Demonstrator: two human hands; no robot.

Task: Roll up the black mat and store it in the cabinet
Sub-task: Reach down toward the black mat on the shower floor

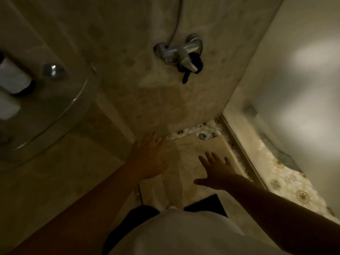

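I look down into a dim shower stall. A corner of the black mat (207,204) shows on the floor near the bottom middle, partly hidden by my light shirt. My left hand (149,159) reaches forward, fingers spread, holding nothing, above the beige floor slab (189,150). My right hand (216,170) is also stretched out and empty, palm down over the same slab, just beyond the mat's corner. No cabinet is in view.
A chrome shower mixer (181,52) with a dark cloth hanging from it sits on the tiled wall ahead. A floor drain (202,135) lies among pebble tiles. A curved glass screen (55,115) stands left; a metal threshold rail (242,153) and patterned floor run right.
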